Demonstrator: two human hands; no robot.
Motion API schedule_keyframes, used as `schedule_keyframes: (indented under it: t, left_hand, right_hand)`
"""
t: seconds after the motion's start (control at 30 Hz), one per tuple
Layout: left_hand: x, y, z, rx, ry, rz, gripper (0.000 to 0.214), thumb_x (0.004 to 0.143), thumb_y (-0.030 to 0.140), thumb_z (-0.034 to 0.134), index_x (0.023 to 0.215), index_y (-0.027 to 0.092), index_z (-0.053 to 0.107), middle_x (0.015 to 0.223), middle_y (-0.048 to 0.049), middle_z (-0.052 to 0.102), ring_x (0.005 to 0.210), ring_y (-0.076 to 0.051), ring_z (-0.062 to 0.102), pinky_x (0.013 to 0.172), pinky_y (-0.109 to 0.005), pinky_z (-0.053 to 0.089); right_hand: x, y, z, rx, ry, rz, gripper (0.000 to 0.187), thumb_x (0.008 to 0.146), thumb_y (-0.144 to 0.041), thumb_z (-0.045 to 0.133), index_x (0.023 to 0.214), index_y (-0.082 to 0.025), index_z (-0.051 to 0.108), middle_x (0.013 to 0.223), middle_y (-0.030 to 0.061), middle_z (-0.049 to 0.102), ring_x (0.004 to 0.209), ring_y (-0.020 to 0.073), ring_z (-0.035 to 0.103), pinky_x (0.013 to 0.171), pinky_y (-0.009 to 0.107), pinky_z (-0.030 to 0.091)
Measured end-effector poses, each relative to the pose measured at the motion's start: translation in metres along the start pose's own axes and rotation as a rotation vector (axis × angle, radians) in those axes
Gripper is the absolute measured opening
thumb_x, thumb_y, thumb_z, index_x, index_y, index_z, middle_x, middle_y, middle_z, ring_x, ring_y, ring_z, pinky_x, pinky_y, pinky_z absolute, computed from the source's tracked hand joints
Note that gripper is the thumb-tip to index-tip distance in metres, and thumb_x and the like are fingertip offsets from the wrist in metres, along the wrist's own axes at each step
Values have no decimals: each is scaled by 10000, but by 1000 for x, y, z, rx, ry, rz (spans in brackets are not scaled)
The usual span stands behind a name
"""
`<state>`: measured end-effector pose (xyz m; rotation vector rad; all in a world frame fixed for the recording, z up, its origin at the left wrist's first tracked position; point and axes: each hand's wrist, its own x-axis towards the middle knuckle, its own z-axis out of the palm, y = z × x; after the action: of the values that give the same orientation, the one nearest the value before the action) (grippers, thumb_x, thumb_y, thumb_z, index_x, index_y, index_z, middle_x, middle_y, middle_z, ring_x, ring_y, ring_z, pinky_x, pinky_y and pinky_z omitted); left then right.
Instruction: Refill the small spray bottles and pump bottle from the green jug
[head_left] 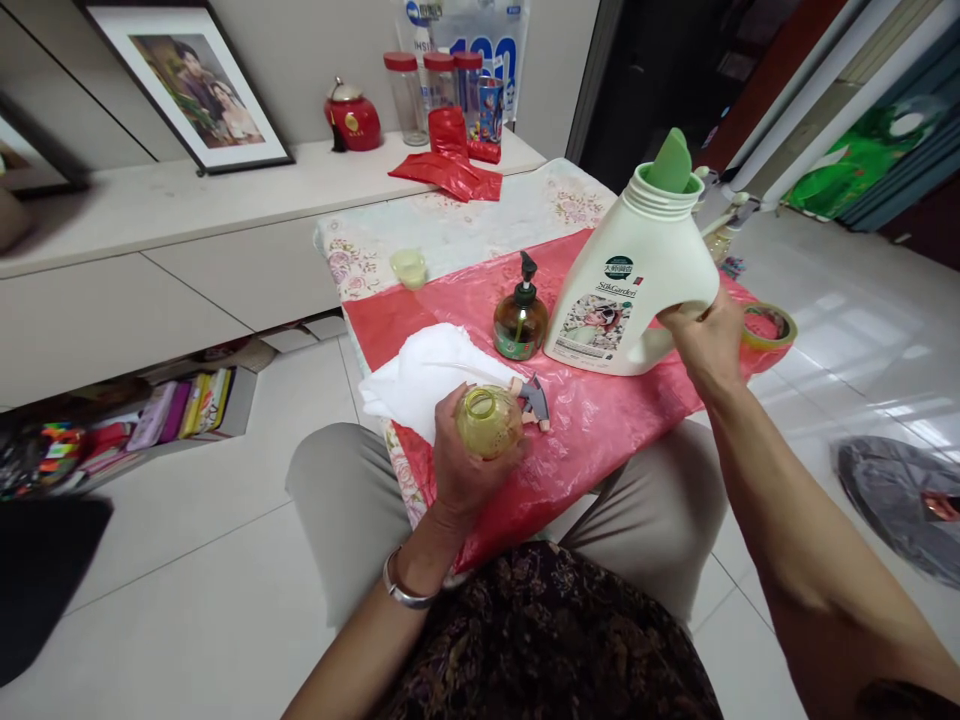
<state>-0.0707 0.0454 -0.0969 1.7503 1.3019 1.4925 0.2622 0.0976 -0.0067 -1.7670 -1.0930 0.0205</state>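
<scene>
My left hand [472,470] is wrapped round a yellowish transparent bottle [491,425] whose mouth is uncapped. Just beyond it lies a grey and peach spray trigger head [534,400] on the red plastic sheet [577,440]. With my right hand [701,335] I grip the handle of a large cream detergent jug [622,270]; its cap is off and a green pouring spout [671,165] shows at the neck. The jug leans a little to the right. Between the two stands a brown pump bottle [520,318]. A white cloth [435,370] lies beside my left hand.
A pale cap [409,268] sits on the flowered tablecloth [480,230]. A roll of tape [769,328] lies at the table's right edge. On the cabinet behind are a picture frame [191,85], red jar [351,118], red-lidded jars [406,100] and red plastic [450,165].
</scene>
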Motion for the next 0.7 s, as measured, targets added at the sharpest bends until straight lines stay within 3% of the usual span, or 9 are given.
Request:
schedule_keyframes:
  t: [0.13,0.2,0.23,0.33,0.43,0.53,0.7]
  left_hand:
    - [0,2,0,5,25,-8,914,641,445,924,1405,188,494,1256,-127,660,1133,-267,691,997,-434,597]
    - [0,2,0,18,29,-26,932,629,457,928,1409,193,492,1267,-131,663,1134,-269,693,992,-430,599]
    - [-1,1,0,25,29,-33,943,621,462,930,1412,195,490,1273,-133,662,1135,-271,694,991,-431,599]
    - [-2,-1,0,37,29,-29,962,613,463,929,1423,202,481,1294,-138,657,1151,-276,690,1003,-436,594]
    - [-1,-2,-1,55,37,7,942,632,456,913,1423,194,474,1291,-140,661,1156,-279,690,1010,-437,594]
    - [0,1,-4,69,47,34,903,658,466,894,1408,180,479,1276,-143,666,1151,-284,696,1001,-435,601]
    - [2,3,-6,65,62,60,883,677,485,883,1401,168,488,1270,-152,665,1154,-289,700,1002,-438,603]
  right_hand:
    - [-43,-4,-23,-88,132,-21,530,733,-298,682,1248,-189,627,1268,145,641,1024,255,645,853,428,527]
    - [-74,-9,-23,-99,144,-32,510,866,-354,569,1337,-160,564,1231,162,636,980,235,648,834,415,532]
    - [-90,-13,-19,-124,24,-45,448,924,-368,496,1308,-152,572,1146,146,657,926,224,643,823,411,531]
    - [-130,-29,5,-136,-361,-90,344,923,-380,537,1159,-171,674,923,72,705,786,198,648,789,362,538]
    - [-147,-50,32,-212,-596,-93,483,901,-379,610,1323,-146,640,1034,114,729,886,238,675,829,362,531]
    - [-149,-72,50,-336,-706,-61,693,894,-437,658,1498,-131,509,1240,207,672,1086,335,655,887,414,511]
    - [-149,-95,63,-454,-758,5,750,915,-395,619,1585,-149,388,1238,225,648,1129,372,637,891,430,490]
